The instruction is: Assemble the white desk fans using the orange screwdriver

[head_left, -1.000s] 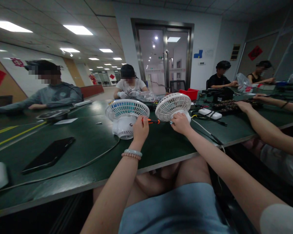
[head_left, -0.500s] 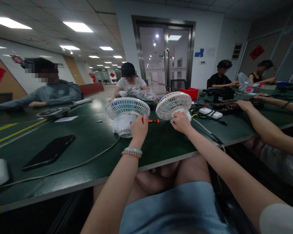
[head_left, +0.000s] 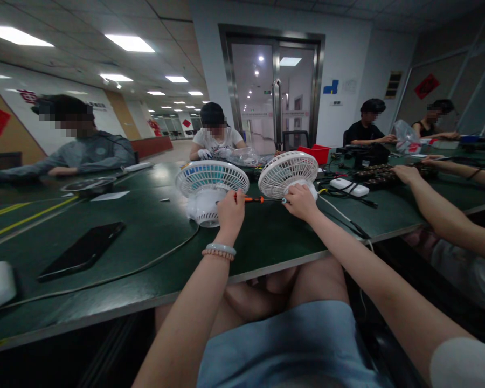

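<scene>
Two white desk fans stand side by side on the dark green table, their round grilles tilted upward. My left hand (head_left: 231,210) is closed at the side of the left fan (head_left: 205,207), fingers pinched around an orange and black screwdriver (head_left: 254,199). Its handle sticks out to the right, while my hand hides its other end. At the right fan (head_left: 288,175), my right hand (head_left: 301,202) is curled against the housing behind the grille, gripping it. A small pale blue spot shows at those fingertips; I cannot tell what it is.
A black phone (head_left: 83,250) lies to the left, with a white cable (head_left: 161,260) running past it. Further right are a white power bank (head_left: 350,187) and black cables. A co-worker's hand (head_left: 406,175) reaches in there. Behind the fans sits a red bin (head_left: 318,154).
My hands, the screwdriver and both fans hold nearly the same positions. Only a very slight shift of the view shows.
</scene>
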Demonstrator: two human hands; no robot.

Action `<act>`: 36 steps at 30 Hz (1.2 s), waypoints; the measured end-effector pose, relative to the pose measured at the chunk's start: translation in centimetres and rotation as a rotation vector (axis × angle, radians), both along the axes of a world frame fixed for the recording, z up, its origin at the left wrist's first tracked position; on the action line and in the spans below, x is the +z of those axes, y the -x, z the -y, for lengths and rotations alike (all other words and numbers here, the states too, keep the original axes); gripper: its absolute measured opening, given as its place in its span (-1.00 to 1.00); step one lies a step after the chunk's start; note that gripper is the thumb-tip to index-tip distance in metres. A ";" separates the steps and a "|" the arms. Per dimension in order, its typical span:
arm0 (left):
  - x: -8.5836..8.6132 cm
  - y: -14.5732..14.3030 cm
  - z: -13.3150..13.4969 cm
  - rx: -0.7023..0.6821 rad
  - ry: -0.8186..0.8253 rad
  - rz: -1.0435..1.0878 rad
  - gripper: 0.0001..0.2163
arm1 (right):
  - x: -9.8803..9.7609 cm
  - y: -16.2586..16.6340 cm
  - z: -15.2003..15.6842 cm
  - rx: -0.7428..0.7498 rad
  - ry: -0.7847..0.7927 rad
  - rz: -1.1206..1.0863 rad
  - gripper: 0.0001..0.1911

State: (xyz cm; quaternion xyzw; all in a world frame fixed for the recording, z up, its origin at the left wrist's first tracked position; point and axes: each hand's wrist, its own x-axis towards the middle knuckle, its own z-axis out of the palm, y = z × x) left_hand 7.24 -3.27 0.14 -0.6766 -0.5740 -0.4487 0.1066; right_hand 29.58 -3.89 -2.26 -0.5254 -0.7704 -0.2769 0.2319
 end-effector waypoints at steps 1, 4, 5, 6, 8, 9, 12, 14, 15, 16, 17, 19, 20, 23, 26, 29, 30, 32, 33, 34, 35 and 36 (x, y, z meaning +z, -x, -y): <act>0.0 0.0 0.0 -0.006 0.000 0.012 -0.64 | 0.0 0.0 0.0 0.001 -0.003 -0.002 -0.73; 0.0 0.1 -0.1 -0.034 0.005 0.047 -0.64 | -0.1 -0.1 -0.1 0.000 -0.007 -0.005 -0.73; 0.0 0.1 -0.1 -0.041 0.009 0.054 -0.64 | -0.1 -0.1 -0.1 -0.001 -0.005 -0.006 -0.73; 0.0 0.1 -0.1 -0.045 0.013 0.059 -0.64 | -0.1 -0.1 -0.1 -0.001 -0.001 -0.006 -0.73; 0.0 0.0 -0.2 -0.050 0.014 0.063 -0.64 | -0.1 0.0 -0.1 -0.004 0.004 -0.008 -0.74; 0.0 0.0 -0.1 -0.052 0.013 0.064 -0.65 | -0.1 0.0 -0.1 -0.006 0.004 -0.008 -0.74; 0.0 -0.1 -0.1 -0.054 0.011 0.064 -0.65 | -0.1 0.0 -0.1 -0.006 -0.002 -0.002 -0.74; 0.0 -0.1 0.0 -0.053 0.005 0.062 -0.66 | -0.1 0.0 -0.1 -0.004 -0.009 0.001 -0.73; 0.0 -0.1 0.0 -0.052 0.001 0.062 -0.66 | -0.1 0.0 -0.1 -0.003 -0.012 0.002 -0.73; 0.0 -0.1 0.0 -0.048 -0.003 0.062 -0.65 | -0.1 0.0 -0.1 -0.002 -0.013 0.002 -0.73; 0.0 0.0 -0.1 -0.044 -0.007 0.062 -0.66 | -0.1 0.0 -0.1 -0.001 -0.011 0.001 -0.73; -0.1 0.0 -0.1 -0.038 -0.008 0.062 -0.66 | -0.1 0.0 -0.1 0.000 -0.003 -0.001 -0.73; -0.1 0.0 -0.2 -0.036 -0.008 0.063 -0.66 | -0.1 0.0 -0.1 -0.001 0.000 -0.002 -0.73; -0.1 0.0 -0.2 -0.036 -0.012 0.067 -0.66 | -0.1 0.0 -0.1 -0.001 0.003 -0.011 -0.72; -0.1 -0.1 -0.1 -0.033 -0.009 0.081 -0.66 | -0.1 -0.1 -0.1 0.004 -0.001 -0.014 -0.71; -0.1 -0.2 0.0 -0.028 0.003 0.098 -0.66 | -0.2 -0.1 -0.1 0.006 -0.007 -0.013 -0.72; -0.1 -0.3 0.0 -0.025 0.005 0.101 -0.66 | -0.2 -0.1 -0.1 0.006 -0.008 -0.014 -0.73; -0.1 -0.3 0.1 -0.021 0.006 0.102 -0.67 | -0.2 -0.1 -0.1 0.006 -0.008 -0.015 -0.73; -0.1 -0.3 0.1 -0.019 0.006 0.100 -0.67 | -0.2 -0.1 0.0 0.006 -0.006 -0.015 -0.73; -0.1 -0.3 0.1 -0.018 0.005 0.096 -0.67 | -0.2 -0.1 0.0 0.006 -0.003 -0.015 -0.73; -0.1 -0.3 0.1 -0.017 0.003 0.092 -0.67 | -0.1 -0.1 0.0 0.006 -0.001 -0.016 -0.72; -0.1 -0.4 0.1 -0.014 0.001 0.088 -0.67 | -0.1 -0.1 0.0 0.006 0.000 -0.016 -0.72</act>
